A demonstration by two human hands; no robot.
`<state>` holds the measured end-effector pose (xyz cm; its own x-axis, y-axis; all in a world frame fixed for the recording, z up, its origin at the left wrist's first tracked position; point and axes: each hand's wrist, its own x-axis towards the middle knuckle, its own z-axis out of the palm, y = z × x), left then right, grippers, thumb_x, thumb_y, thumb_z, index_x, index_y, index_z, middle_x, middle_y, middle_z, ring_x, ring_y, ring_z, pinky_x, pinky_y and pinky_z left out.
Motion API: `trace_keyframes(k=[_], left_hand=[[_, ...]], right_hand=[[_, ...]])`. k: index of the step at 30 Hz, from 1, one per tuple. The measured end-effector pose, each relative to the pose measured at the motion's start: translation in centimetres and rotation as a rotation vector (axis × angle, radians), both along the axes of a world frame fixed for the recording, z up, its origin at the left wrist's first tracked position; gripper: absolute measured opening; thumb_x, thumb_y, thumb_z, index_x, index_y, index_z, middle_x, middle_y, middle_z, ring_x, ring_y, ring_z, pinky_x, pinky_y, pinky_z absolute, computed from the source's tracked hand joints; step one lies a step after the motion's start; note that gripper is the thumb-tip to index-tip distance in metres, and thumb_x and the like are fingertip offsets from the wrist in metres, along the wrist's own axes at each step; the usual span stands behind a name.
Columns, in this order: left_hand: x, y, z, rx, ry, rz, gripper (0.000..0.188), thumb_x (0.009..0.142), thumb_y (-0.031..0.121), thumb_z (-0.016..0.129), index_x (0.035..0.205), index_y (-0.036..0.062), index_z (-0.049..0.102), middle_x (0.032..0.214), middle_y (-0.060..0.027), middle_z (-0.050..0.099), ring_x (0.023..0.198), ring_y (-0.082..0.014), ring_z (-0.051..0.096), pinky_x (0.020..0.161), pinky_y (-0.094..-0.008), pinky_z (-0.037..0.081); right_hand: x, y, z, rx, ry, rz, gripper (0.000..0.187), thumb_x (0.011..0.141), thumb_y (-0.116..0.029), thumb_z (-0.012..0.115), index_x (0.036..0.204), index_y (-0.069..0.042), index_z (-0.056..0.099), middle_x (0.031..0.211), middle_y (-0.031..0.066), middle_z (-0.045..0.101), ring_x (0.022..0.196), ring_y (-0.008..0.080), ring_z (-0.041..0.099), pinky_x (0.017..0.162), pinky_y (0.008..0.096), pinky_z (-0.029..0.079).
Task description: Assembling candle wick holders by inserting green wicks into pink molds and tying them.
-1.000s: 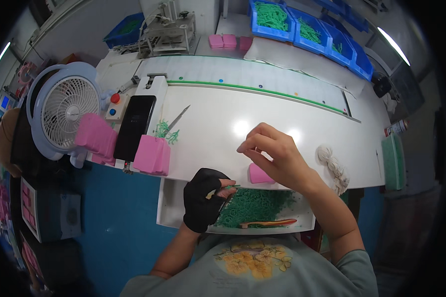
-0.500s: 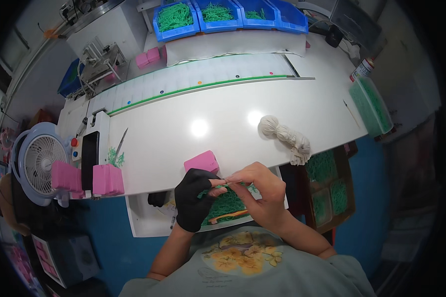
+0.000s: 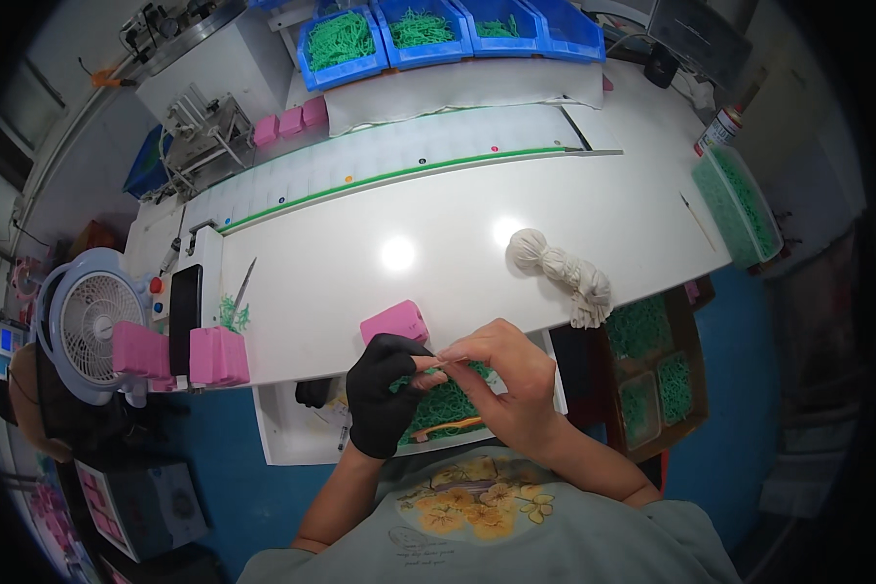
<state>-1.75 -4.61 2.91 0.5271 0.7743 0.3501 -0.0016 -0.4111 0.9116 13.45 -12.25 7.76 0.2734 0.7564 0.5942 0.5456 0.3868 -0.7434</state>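
My left hand (image 3: 383, 397) wears a black glove with bare fingertips. Its thumb and fingers are pinched together, meeting the fingertips of my bare right hand (image 3: 512, 378), which is closed in a pinch as well. Whatever lies between the fingertips is too small to make out. Beneath both hands is a white drawer (image 3: 274, 440) holding a heap of green strand-like pieces (image 3: 443, 406) and an orange-handled tool (image 3: 453, 426). Just beyond my left hand, a pink block (image 3: 395, 321) sits near the front edge of the white table (image 3: 331, 273).
A bundled cream cloth (image 3: 561, 275) lies to the right, tweezers (image 3: 244, 288) to the left. Behind runs a conveyor belt (image 3: 380, 164), with blue bins (image 3: 348, 66) of green pieces above. A fan (image 3: 97, 316) and stacked pink blocks (image 3: 217, 356) stand at left, a clear tub (image 3: 737, 209) at right.
Coloured dots on the conveyor have shifted left, and another pink block shows at its far side. The view has tilted slightly. Both hands keep nearly the same pinch.
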Motion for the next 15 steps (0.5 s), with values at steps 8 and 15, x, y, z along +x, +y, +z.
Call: trace_keyframes(k=[8, 15], left_hand=[[-0.06, -0.02, -0.26, -0.010, -0.013, 0.017, 0.023, 0.070, 0.006, 0.081, 0.092, 0.0077, 0.073, 0.087, -0.0047, 0.060, 0.079, -0.0168, 0.059, 0.070, -0.0294, 0.047], [-0.07, -0.12, -0.35, -0.012, 0.009, 0.037, 0.024, 0.068, 0.007, 0.083, 0.090, 0.0084, 0.072, 0.085, -0.0041, 0.057, 0.078, -0.0173, 0.057, 0.069, -0.0297, 0.046]], right_hand=[[-0.08, 0.02, 0.07, -0.004, 0.004, 0.002, 0.017, 0.078, 0.002, 0.072, 0.092, -0.005, 0.065, 0.080, 0.0072, 0.066, 0.071, 0.0235, 0.061, 0.062, 0.0329, 0.048], [-0.18, 0.05, 0.27, -0.015, 0.010, 0.000, 0.016, 0.079, 0.002, 0.072, 0.091, -0.005, 0.065, 0.081, 0.0064, 0.067, 0.071, 0.0230, 0.061, 0.062, 0.0328, 0.047]])
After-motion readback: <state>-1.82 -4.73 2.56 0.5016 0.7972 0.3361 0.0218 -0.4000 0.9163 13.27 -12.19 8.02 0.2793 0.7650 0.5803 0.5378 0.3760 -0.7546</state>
